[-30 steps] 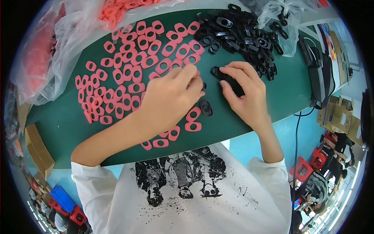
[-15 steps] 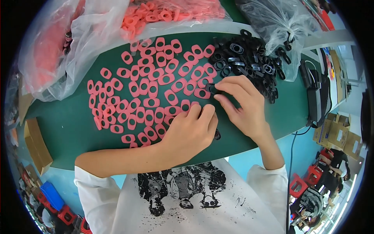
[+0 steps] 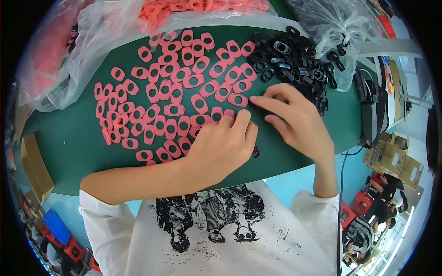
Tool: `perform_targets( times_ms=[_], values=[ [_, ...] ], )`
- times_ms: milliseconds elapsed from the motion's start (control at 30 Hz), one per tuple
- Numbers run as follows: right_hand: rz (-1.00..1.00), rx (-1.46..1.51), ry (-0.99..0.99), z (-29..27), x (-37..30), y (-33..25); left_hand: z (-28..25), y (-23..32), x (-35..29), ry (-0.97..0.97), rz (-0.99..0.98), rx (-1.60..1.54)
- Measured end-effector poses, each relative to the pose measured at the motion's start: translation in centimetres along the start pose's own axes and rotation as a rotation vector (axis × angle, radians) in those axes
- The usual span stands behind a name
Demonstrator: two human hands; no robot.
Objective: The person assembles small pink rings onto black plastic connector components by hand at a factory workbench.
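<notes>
Many flat pink rings, rounded plates each with an oval hole, lie spread over the green table. My left hand rests among the nearest ones, fingers curled down beside a pink ring; its fingertips are partly hidden, and I cannot make out what they hold. My right hand hovers just right of the rings, index finger and thumb apart with nothing visible between them. Behind it is a heap of glossy black ring-shaped parts. One small black part lies by the outer edge of my left hand.
Clear plastic bags with pink rings line the table's far edge. A tied clear bag stands at the far right, near a black device with a cable. An open cardboard box sits at the left edge.
My right hand has drawn back to the right and its fingers have parted; the black part seen at its fingertips is no longer visible there. The view has shifted slightly.
</notes>
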State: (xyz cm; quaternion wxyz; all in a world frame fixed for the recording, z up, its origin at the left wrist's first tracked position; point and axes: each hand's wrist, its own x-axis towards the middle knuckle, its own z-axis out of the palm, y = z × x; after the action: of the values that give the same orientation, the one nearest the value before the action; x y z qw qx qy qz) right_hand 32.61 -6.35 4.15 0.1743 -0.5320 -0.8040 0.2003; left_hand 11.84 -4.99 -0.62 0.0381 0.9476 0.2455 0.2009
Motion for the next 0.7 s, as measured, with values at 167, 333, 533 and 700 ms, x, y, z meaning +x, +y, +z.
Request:
perform_targets(
  times_ms=[167,333,533,700],
  values=[
    [0.134,-0.005,-0.040,1.3,-0.4,0.2,-0.1,0.2,0.0,-0.007,-0.032,-0.062],
    [0.201,-0.156,0.014,1.3,-0.5,0.1,-0.1,0.0,-0.5,-0.024,-0.018,-0.020],
    [-0.025,-0.047,0.116,2.3,0.2,0.3,-0.3,0.0,-0.6,0.000,0.018,0.015],
    [-0.164,0.042,0.250,4.4,2.2,0.4,-0.5,0.0,-0.5,-0.003,0.051,-0.032]
  ],
)
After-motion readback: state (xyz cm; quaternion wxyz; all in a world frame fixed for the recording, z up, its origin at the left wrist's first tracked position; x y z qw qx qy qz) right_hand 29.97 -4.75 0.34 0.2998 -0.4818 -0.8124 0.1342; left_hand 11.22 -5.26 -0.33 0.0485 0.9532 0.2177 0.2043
